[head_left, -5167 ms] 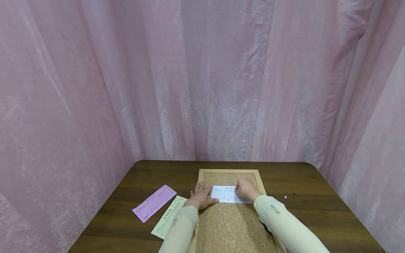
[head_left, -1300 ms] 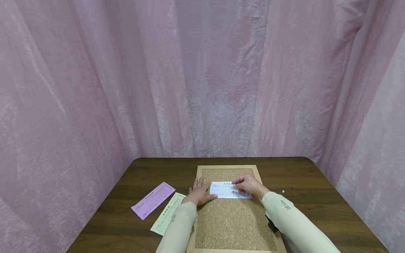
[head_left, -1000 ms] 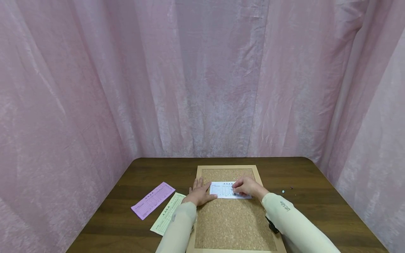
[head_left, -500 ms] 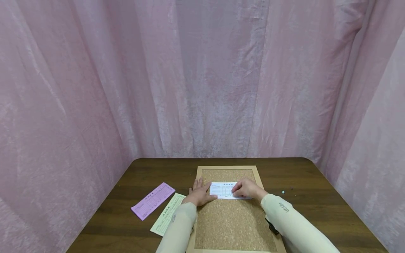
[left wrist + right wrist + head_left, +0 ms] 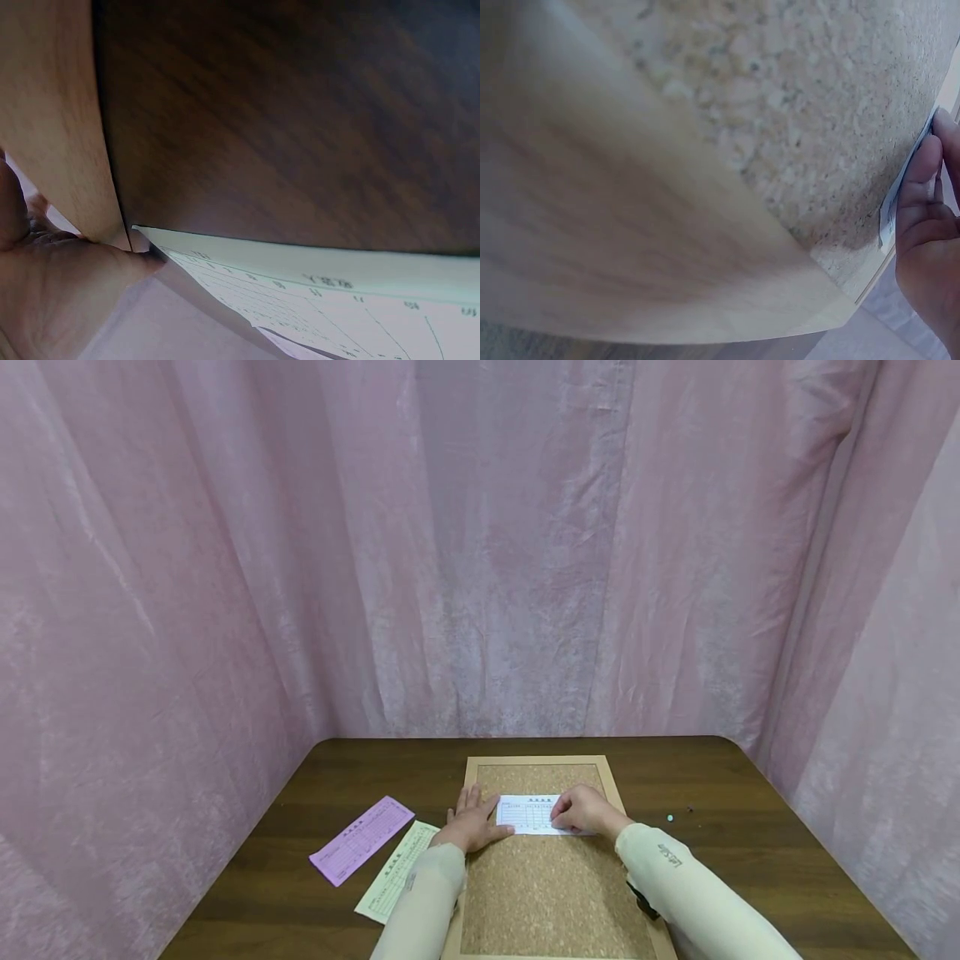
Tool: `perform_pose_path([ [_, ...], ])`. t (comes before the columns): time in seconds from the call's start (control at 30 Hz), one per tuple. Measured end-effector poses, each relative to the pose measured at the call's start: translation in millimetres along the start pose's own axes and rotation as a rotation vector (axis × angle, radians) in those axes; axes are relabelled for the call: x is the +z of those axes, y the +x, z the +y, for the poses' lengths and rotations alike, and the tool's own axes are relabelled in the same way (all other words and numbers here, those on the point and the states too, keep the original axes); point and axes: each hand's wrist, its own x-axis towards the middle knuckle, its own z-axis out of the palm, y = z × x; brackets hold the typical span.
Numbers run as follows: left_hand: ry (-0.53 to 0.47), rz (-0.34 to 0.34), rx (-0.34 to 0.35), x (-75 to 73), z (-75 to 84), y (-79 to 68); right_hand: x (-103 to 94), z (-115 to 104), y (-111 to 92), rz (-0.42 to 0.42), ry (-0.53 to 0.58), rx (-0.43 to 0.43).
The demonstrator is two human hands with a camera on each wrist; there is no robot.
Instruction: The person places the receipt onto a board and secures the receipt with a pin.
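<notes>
A white printed form slip lies across the upper part of a wood-framed cork board. My left hand rests with spread fingers on the board's left frame, its thumb at the slip's lower left corner. My right hand is over the slip's right half, fingertips bent down to the paper. Thumb and finger pinch a small thing, mostly hidden, that looks like a pushpin. In the right wrist view, the fingers meet at the slip's edge, close to the cork.
To the left on the dark table lie a purple slip and a green slip, the latter partly under the left forearm. A small light-blue piece and a tiny dark one lie right of the board.
My right hand was a fist pressed on the slip's right half; its fingers then opened out over the paper and now pinch slightly lower. The left hand has stayed in place.
</notes>
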Motion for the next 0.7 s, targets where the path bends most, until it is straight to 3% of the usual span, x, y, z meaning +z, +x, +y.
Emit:
perform_pose_path([
  [0.17, 0.002, -0.001, 0.003, -0.8, 1.6, -2.0, -0.2, 2, -1, 0.013, 0.052, -0.004],
  [0.33, 0.008, 0.001, 0.003, -1.6, 3.0, -1.8, -3.4, -2, -1, 0.037, 0.181, 0.081],
  [0.57, -0.008, 0.005, -0.004, -1.7, 3.0, -1.3, -8.5, -9, 3, 0.15, 0.321, 0.155],
  [0.7, -0.009, 0.005, -0.003, -1.6, 3.2, -1.6, -10.6, -10, 7, 0.225, 0.319, 0.146],
])
